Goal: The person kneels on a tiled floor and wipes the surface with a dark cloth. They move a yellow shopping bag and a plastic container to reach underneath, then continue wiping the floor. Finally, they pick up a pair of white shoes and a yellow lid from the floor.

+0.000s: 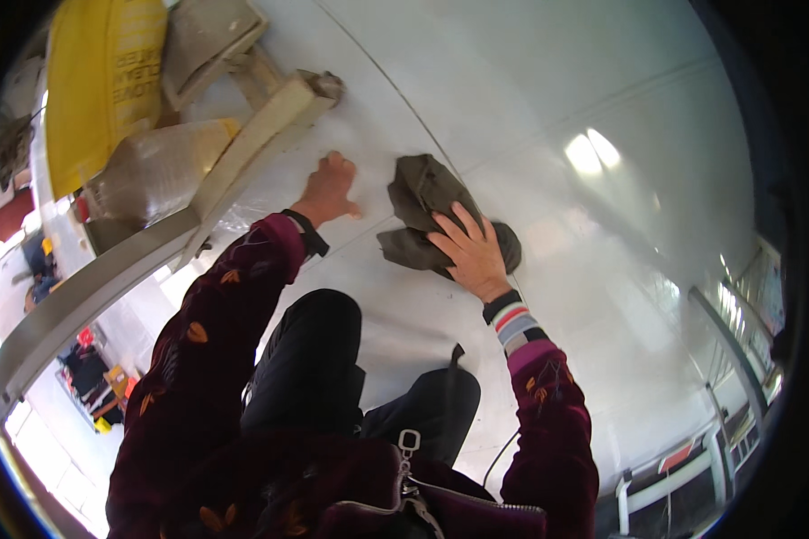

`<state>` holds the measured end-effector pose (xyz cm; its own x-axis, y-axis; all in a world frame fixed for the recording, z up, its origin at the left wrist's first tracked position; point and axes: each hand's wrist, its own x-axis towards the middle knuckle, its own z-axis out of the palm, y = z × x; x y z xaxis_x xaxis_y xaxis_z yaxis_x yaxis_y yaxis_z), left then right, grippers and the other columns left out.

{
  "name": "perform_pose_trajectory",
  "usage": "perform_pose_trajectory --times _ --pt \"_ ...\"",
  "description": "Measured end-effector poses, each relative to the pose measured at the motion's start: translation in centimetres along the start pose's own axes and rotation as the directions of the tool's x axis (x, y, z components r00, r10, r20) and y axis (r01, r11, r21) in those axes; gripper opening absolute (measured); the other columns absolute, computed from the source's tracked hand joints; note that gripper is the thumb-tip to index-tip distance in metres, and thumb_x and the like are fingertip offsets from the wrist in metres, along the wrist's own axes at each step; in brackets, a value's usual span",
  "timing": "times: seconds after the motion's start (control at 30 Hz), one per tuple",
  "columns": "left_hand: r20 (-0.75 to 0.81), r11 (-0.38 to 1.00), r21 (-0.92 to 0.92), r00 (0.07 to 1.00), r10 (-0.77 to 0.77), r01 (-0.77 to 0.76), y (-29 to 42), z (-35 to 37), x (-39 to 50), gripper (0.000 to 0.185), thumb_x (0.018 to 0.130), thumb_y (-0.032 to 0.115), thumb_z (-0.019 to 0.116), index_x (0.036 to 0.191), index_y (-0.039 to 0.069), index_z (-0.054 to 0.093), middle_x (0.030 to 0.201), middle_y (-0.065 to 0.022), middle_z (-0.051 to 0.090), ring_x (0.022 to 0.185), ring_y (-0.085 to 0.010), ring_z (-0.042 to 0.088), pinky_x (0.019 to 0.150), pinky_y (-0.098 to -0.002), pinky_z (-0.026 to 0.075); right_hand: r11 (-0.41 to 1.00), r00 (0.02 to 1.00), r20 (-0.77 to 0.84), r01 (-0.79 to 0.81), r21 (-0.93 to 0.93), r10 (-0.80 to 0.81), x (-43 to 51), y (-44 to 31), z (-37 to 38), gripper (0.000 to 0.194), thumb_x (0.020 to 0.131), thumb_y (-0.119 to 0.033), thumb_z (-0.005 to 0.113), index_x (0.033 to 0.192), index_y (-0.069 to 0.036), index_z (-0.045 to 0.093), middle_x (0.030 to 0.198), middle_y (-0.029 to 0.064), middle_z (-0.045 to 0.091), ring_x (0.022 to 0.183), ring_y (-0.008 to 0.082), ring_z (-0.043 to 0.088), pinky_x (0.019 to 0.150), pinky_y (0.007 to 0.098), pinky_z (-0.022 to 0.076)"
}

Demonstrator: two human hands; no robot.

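A crumpled dark olive-brown cloth lies bunched on the shiny whitish floor in front of my knees. My right hand holds it from above, palm down, its fingers spread over the folds. Cloth bulges out beyond the fingertips and past the hand's outer side. To the left, apart from the cloth, my left hand is empty with its thumb held away from the fingers. Whether that hand touches the floor cannot be told.
A pale metal frame leg with a foot stands left of my left hand. Behind it are a clear plastic-wrapped bundle and a yellow bag bearing writing. A curved metal bar runs beside my left arm. Metal rails stand at lower right.
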<state>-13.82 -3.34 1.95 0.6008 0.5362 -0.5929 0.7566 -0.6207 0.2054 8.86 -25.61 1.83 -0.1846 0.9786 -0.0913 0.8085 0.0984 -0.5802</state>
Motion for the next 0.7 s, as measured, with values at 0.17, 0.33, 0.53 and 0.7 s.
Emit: perform_pose_trajectory --times 0.17,0.33,0.53,0.7 --pt "-0.054 0.999 0.037 0.998 0.035 -0.033 0.1 0.1 0.2 0.073 0.048 0.03 0.089 0.105 0.002 0.054 0.113 -0.0182 0.045 0.109 -0.0402 0.048 0.087 -0.0472 0.05 0.998 1.0 0.016 -0.002 -0.058 0.003 -0.2 -0.2 -0.3 0.053 0.068 -0.021 0.075 0.118 -0.022 0.057 0.142 -0.0029 0.041 0.14 0.0233 0.028 0.107 0.0484 0.0292" --pt "-0.156 0.984 0.107 0.975 0.159 -0.143 -1.0 1.6 0.4 0.072 0.051 0.035 0.089 0.105 0.001 0.055 0.115 -0.0178 0.048 0.108 -0.039 0.05 0.086 -0.0473 0.05 0.966 0.998 0.027 -0.042 -0.256 0.05 -0.4 -0.8 -0.2 0.052 0.074 -0.028 0.073 0.123 -0.025 0.055 0.146 -0.0046 0.037 0.141 0.0216 0.023 0.107 0.0472 0.0283" --pt "-0.188 0.939 0.204 0.93 0.315 -0.277 -2.8 2.9 2.2 0.074 0.058 0.042 0.086 0.107 -0.001 0.052 0.116 -0.0212 0.052 0.109 -0.0404 0.05 0.087 -0.0492 0.046 0.929 0.936 -0.278 -0.286 -0.235 0.217 -1.1 -2.8 1.8 0.054 0.073 -0.027 0.073 0.124 -0.025 0.054 0.145 -0.0041 0.038 0.14 0.0223 0.026 0.107 0.0455 0.0292" --pt "-0.136 0.949 0.182 0.949 0.285 -0.259 -3.7 2.5 2.4 0.064 0.059 0.038 0.086 0.097 0.001 0.051 0.107 -0.0193 0.052 0.1 -0.0405 0.053 0.079 -0.0508 0.047 0.728 0.591 -0.52 -0.679 0.092 0.617 -2.3 -8.4 6.1 0.058 0.071 -0.021 0.076 0.124 -0.022 0.053 0.144 -0.0003 0.038 0.139 0.0282 0.025 0.108 0.0509 0.0291"
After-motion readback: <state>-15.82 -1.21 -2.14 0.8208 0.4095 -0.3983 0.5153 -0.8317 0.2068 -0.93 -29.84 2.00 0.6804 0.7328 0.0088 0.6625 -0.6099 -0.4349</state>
